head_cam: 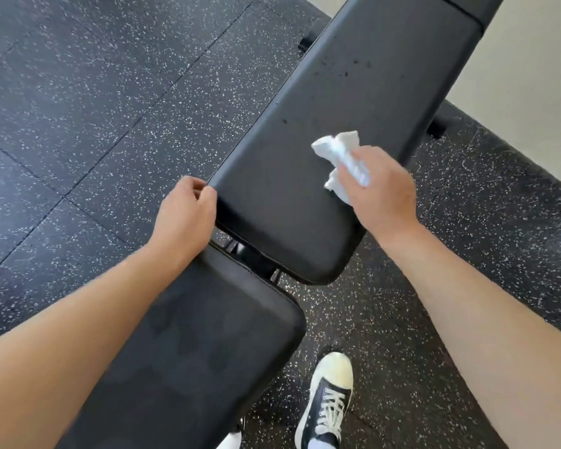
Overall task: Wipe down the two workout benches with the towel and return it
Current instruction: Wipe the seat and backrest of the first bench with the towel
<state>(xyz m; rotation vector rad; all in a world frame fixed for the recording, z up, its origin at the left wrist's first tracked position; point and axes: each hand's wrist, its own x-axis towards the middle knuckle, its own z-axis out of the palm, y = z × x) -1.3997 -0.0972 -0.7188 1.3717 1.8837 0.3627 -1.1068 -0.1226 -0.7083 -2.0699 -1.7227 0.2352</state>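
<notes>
— So which step is this?
— Wiping, I'd judge. Left hand (pixel 187 215) pinches the bench (pixel 334 140) pad's corner, steadying it; right hand (pixel 381 189) grips the crumpled towel (pixel 337 153) on the pad.
— Next?
— Likely strokes up toward the dark specks (pixel 353 68), pressing flat.

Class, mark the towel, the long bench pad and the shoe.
towel (pixel 339 150): head view, its crumpled white upper part.
long bench pad (pixel 353 92): head view, middle of its black top.
shoe (pixel 329 400): head view, its laces.
</notes>
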